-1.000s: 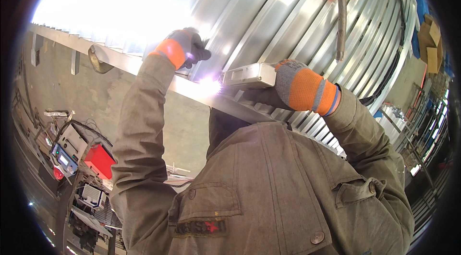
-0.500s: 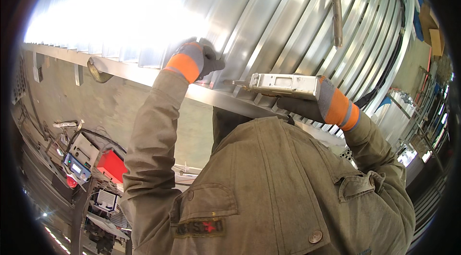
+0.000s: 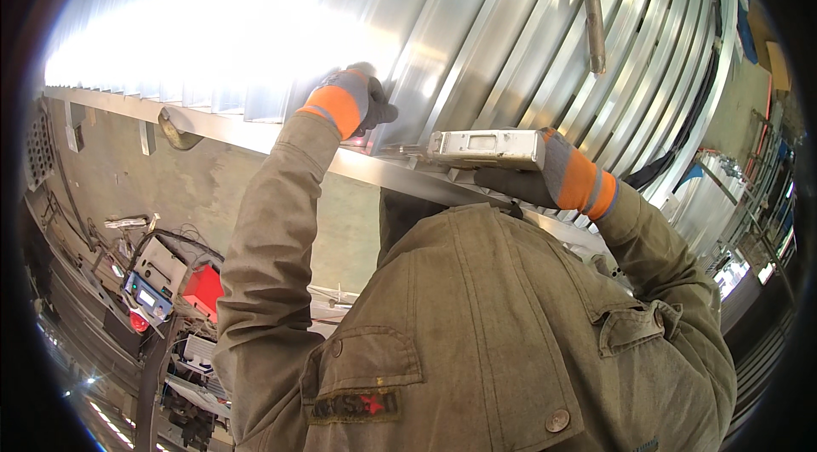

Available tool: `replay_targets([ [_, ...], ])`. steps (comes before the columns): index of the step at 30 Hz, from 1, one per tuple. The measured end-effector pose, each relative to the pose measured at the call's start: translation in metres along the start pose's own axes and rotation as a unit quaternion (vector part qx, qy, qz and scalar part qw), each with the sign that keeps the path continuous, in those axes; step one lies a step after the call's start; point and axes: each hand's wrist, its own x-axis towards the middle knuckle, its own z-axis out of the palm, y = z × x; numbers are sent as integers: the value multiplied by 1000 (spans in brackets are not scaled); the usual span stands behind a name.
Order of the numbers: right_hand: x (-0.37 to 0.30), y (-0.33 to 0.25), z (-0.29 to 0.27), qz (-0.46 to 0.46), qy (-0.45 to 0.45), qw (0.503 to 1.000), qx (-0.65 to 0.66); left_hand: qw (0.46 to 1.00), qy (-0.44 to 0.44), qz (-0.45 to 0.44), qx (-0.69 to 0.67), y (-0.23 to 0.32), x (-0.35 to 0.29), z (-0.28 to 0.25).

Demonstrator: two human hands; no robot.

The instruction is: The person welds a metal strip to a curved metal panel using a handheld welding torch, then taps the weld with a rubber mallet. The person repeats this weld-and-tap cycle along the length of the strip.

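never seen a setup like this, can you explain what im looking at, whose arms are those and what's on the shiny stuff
There is no robot here: these are a person's own arms, in brown sleeves and work gloves. The picture comes from a wide fisheye camera on their head, looking down, which is why straight edges bend.

The shiny surface is rows of metal slats, with a metal bar along the near edge. An orange-headed hammer lies on them, its head cut off by the picture's top edge.

The right hand holds a white, boxy tool, its thin tip pointing left. The left hand is at the slats, fingers curled; I can't tell whether it grips anything. Lower left is a red box.
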Motion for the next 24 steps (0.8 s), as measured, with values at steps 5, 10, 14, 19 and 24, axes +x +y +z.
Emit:
replay_targets([
  [5,9,-3,0,7,-20,1000,20,998,5,-4,69,2,3,0],
  [10,13,7,0,15,-39,999,25,997,10,-7,73,1,3,2],
  [14,14,14,2,20,-31,999,-11,998,19,-8,67,0,4,3],
  [19,15,20,3,27,-62,997,34,997,22,1,71,-2,6,5],
  [24,16,22,0,18,-64,997,36,997,32,7,73,-3,5,6],
])
